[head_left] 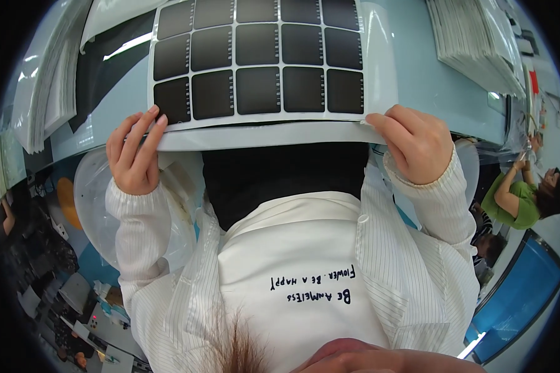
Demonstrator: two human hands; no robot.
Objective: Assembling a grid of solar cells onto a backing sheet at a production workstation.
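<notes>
A white sheet with rows of black, round-cornered squares (257, 91) lies before me near the table's front edge; small marks run beside the squares. My left hand (134, 149) is at its near left corner, thumb and fingertips close together on the corner. At the near right corner my right hand (415, 140) pinches the sheet's edge between thumb and forefinger, the other fingers curled. A thin dark gap shows under the near edge, above a white strip (255, 136) along the table's front. The far end of the sheet runs out of view.
Stacks of sheets stand at the far left (50, 81) and far right (473, 43) on the pale blue table (410, 81). A black sheet (109, 74) lies left of mine. Clear plastic (96, 205) hangs below the table at left. Another person in green (516, 199) is farther right.
</notes>
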